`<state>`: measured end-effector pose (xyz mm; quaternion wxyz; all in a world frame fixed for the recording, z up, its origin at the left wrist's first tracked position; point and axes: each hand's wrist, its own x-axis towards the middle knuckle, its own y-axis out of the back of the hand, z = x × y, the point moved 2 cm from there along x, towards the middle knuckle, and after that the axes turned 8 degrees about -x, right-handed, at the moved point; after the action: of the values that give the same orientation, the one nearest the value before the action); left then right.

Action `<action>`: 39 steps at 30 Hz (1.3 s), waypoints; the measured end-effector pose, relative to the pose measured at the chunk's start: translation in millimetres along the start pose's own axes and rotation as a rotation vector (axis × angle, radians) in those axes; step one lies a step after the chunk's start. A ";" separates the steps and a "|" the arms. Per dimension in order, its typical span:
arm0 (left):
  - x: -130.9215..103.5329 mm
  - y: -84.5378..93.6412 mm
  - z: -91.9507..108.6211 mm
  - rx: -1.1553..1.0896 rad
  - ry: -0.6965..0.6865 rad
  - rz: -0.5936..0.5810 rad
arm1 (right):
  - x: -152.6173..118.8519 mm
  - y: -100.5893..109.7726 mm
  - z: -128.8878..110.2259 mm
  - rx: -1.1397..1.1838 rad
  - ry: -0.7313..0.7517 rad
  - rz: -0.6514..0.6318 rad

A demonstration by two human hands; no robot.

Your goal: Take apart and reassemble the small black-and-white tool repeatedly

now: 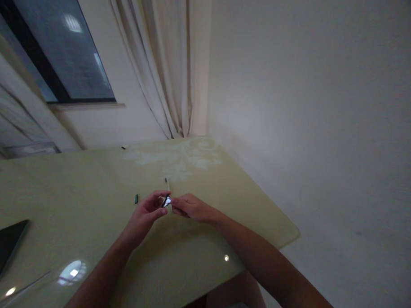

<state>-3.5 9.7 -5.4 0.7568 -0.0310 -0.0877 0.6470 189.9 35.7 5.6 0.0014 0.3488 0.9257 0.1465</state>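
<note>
My left hand [147,214] and my right hand [190,207] meet over the middle of a glossy yellowish table [92,194]. Between their fingertips they pinch a small shiny object [166,201], dark with a bright glint; what it is cannot be made out. A thin white stick with a dark tip [167,183] lies on the table just beyond the hands. A small dark green piece [136,198] lies to the left of my left hand.
A dark flat tablet-like slab [6,244] lies at the table's left edge. The table stands in a room corner, with a pale wall on the right, a curtain [168,61] behind and a window [63,46] at the upper left. A tiny dark speck [123,148] sits near the far edge.
</note>
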 end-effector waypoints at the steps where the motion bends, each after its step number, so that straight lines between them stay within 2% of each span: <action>1: -0.2 1.3 -0.8 -0.015 0.005 -0.004 | 0.0 -1.0 -1.3 0.002 -0.006 -0.014; 4: -0.4 7.6 -0.7 -0.074 -0.016 -0.013 | 0.6 -2.1 -2.5 0.030 -0.026 -0.073; 7: 1.5 15.9 3.8 -0.043 -0.087 0.074 | 4.2 1.6 1.4 0.058 -0.037 -0.079; 9: 5.3 18.3 6.8 0.103 -0.081 0.152 | 9.0 9.1 6.2 0.112 -0.040 0.021; 11: 12.8 14.8 8.6 0.271 -0.026 0.189 | 14.1 21.6 12.2 0.211 -0.049 0.240; 13: 24.9 4.2 9.8 0.386 -0.003 0.179 | 17.3 37.0 18.7 0.315 -0.068 0.496; 15: 42.0 -13.7 10.3 0.465 -0.026 0.104 | 17.9 52.6 24.9 0.393 -0.089 0.703; 18: 73.7 -49.3 5.4 0.597 0.007 -0.143 | 14.9 73.1 33.6 0.466 -0.113 0.908; 20: 95.2 -71.8 -1.6 0.648 0.067 -0.273 | 11.3 83.9 39.0 0.498 -0.128 1.015; 23: 124.3 -96.2 -14.0 0.687 0.121 -0.368 | 6.8 95.3 46.5 0.519 -0.148 1.133; 26: 147.7 -109.5 -24.9 0.772 0.150 -0.423 | 5.2 101.9 53.1 0.523 -0.159 1.205; 29: 161.7 -114.8 -26.9 0.876 0.106 -0.401 | 5.3 104.8 58.7 0.517 -0.177 1.245; 32: 157.8 -108.6 -16.4 0.959 -0.005 -0.321 | 5.0 105.0 62.4 0.511 -0.206 1.218; 34: 142.7 -91.6 -4.5 0.993 -0.084 -0.260 | 4.0 104.5 63.3 0.502 -0.225 1.176; 36: 120.2 -60.2 8.0 1.017 -0.147 -0.192 | 3.1 103.6 63.4 0.481 -0.242 1.145; 37: 107.3 -39.2 13.8 1.038 -0.189 -0.134 | 3.2 102.8 63.2 0.464 -0.243 1.130; 39: 80.9 10.9 20.6 1.063 -0.162 0.013 | 4.9 100.0 62.6 0.413 -0.227 1.106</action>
<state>-5.7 89.8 20.6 0.6548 0.4061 0.1942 0.6071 257.3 127.2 -26.6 -0.0439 0.7852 0.6103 -0.0953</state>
